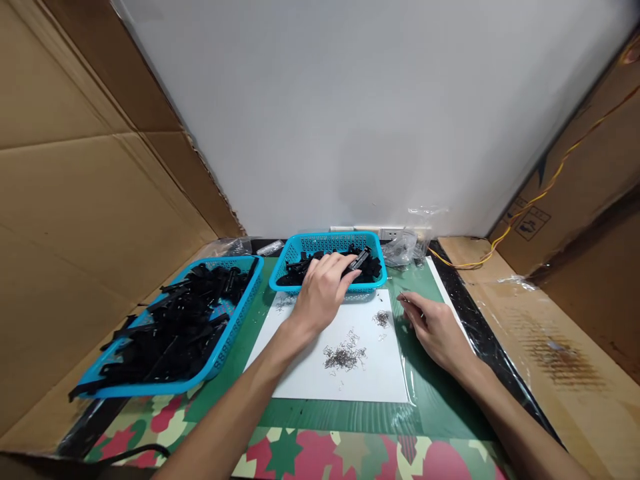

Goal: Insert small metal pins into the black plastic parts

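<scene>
My left hand (323, 290) reaches over the near rim of the far blue basket (327, 289). Its thumb and fingers are closed on a black plastic part (360, 258), above the other black pieces in that basket. Off to the right of the white sheet (300, 383), my right hand (425, 323) is closed in a pinch; a tiny thin tip shows at its fingers, too small to name. Between the hands, a loose pile of small bent metal wire pieces (344, 357) lies on the sheet. A smaller pile of them (381, 319) is nearest my right hand.
At the left stands a larger blue basket (220, 367) heaped with black parts (165, 333). Clear plastic bags (403, 250) and a power socket (391, 234) are at the back wall. Cardboard walls (90, 200) flank the table, and a yellow cable (500, 243) hangs at the right.
</scene>
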Demonstrator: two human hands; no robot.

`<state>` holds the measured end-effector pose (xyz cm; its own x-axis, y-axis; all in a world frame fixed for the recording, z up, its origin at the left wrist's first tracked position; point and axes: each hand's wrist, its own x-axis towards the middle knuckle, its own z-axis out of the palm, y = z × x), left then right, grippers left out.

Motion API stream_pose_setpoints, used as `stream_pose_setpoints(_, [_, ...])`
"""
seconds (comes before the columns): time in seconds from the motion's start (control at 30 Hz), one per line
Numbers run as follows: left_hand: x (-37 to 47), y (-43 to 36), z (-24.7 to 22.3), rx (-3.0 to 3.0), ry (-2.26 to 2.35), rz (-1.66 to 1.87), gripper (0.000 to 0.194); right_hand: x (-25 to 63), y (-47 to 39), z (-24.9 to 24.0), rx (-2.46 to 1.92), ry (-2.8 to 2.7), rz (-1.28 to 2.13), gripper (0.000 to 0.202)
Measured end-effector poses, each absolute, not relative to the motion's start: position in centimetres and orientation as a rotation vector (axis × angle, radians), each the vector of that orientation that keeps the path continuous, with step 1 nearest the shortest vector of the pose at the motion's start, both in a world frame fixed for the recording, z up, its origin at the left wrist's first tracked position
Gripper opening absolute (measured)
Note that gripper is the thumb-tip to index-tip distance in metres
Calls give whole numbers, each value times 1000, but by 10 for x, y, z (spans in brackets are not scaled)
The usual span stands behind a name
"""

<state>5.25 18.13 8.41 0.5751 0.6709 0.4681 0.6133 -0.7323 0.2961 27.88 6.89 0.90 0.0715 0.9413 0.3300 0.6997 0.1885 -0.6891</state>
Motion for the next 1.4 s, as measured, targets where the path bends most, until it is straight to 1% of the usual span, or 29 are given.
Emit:
stream_pose_setpoints(0.13, [64,196,96,2598,1079,893,27,282,71,11,-1578,-1673,374,29])
stream_pose_setpoints(0.3, [53,192,86,2427,977,1041,35,280,70,14,-1578,-1696,403,27])
stream_pose_setpoints(0.37, [42,189,78,2420,899,1064,29,276,68,15,-1552,-1765,437,26])
stream_pose_setpoints(0.5, [24,181,56,2476,723,1113,11,266,67,15,-1474,-1847,566,17])
stream_pose_setpoints(0.57, [18,175,43,2480,611,1125,8,264,68,14,-1465,-1842,638,15])
stream_pose_setpoints(0.63, [15,168,32,2466,550,1119,10,265,69,13,-1470,-1829,701,15])
stream_pose_setpoints(0.77, [16,158,20,2384,582,1076,11,267,68,13,-1512,-1790,761,17])
stream_pose_setpoints(0.93, [23,154,18,2193,690,1091,11,251,66,14,-1532,-1798,701,14])
stream_pose_setpoints(1.2, [25,150,17,2100,715,1068,15,218,88,20,-1570,-2070,599,5])
stream_pose_setpoints(1.4, [24,150,13,2101,667,1048,15,211,96,24,-1638,-2111,665,19])
